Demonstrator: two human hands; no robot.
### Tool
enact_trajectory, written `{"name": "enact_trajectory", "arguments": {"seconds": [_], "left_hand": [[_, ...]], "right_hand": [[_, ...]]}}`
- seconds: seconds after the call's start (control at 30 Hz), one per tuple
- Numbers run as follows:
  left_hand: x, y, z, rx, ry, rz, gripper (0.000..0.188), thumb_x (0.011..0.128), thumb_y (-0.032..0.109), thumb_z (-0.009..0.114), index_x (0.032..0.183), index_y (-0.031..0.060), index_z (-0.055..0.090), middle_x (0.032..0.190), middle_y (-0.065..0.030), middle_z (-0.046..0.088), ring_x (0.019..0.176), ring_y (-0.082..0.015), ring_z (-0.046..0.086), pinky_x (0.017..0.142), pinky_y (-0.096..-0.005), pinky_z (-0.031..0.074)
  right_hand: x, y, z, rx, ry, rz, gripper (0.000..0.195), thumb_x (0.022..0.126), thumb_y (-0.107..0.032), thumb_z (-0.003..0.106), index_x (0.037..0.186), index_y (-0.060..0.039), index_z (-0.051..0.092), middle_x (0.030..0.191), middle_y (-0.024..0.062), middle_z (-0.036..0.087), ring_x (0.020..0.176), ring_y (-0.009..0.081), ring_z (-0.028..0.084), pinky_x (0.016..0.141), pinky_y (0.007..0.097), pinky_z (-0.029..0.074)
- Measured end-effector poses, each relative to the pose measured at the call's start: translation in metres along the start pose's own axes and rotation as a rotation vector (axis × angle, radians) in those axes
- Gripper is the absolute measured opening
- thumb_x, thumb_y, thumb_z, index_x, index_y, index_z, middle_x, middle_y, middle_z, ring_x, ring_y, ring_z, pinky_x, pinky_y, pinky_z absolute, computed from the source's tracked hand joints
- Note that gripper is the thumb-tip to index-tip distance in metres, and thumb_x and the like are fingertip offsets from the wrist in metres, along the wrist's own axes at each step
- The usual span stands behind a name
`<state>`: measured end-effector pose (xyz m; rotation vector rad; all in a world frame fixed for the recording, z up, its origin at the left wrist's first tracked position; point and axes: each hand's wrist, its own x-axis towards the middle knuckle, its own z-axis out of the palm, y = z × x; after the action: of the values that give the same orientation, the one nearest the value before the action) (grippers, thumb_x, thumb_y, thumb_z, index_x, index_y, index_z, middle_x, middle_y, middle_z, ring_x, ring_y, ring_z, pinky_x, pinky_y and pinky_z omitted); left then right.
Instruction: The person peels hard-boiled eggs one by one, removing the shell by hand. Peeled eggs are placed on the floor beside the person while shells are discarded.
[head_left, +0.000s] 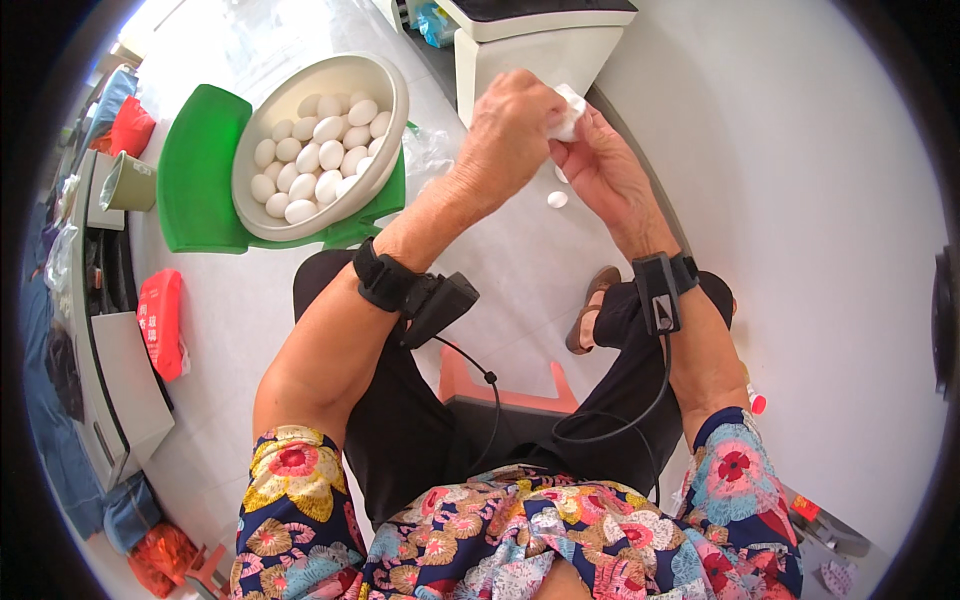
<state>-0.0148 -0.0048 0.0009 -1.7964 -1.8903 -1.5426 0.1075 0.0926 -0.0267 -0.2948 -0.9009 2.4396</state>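
Note:
Both hands meet in front of me around a crumpled white tissue or cloth (568, 112). My left hand (511, 124) has its fingers curled on the left side of it. From the right, my right hand (606, 169) grips it with thumb and fingers. Whether something is wrapped inside is hidden. Below the hands a white egg (557, 199) lies on the floor, and another white object shows partly behind my right hand. To the left, a cream basin (247, 176) full of white eggs (328, 154) rests tilted in view on a green plastic chair (202, 172).
A clear plastic bag (429, 150) lies beside the chair. Ahead stands a white cabinet (536, 64) with a dark top. At left are a small bin (129, 184), a red package (161, 322) and a white cabinet (127, 375). Cables hang from both wrist straps.

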Motion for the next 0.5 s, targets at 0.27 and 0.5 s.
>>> {"name": "enact_trajectory", "arguments": {"seconds": [0.27, 0.5], "left_hand": [[0.004, -0.011, -0.001, -0.052, 0.03, -0.226, 0.013, 0.082, -0.001, 0.061, 0.092, -0.0002, 0.069, 0.089, -0.0106, 0.064, 0.078, -0.0265, 0.063, 0.069, -0.0331, 0.051], [-0.001, -0.002, 0.001, 0.017, 0.029, 0.045, 0.013, 0.082, -0.001, 0.063, 0.093, -0.0003, 0.07, 0.09, -0.01, 0.065, 0.077, -0.0226, 0.064, 0.069, -0.0308, 0.051]], "right_hand": [[-0.002, 0.0, -0.003, 0.093, 0.037, 0.086, 0.032, 0.093, -0.022, 0.062, 0.115, 0.0006, 0.057, 0.114, 0.0076, 0.058, 0.107, 0.019, 0.055, 0.096, 0.0334, 0.047], [-0.003, 0.0, -0.003, 0.055, 0.026, 0.02, 0.035, 0.093, -0.024, 0.063, 0.117, 0.0012, 0.056, 0.112, 0.0074, 0.058, 0.1, 0.0207, 0.055, 0.085, 0.0296, 0.047]]}}
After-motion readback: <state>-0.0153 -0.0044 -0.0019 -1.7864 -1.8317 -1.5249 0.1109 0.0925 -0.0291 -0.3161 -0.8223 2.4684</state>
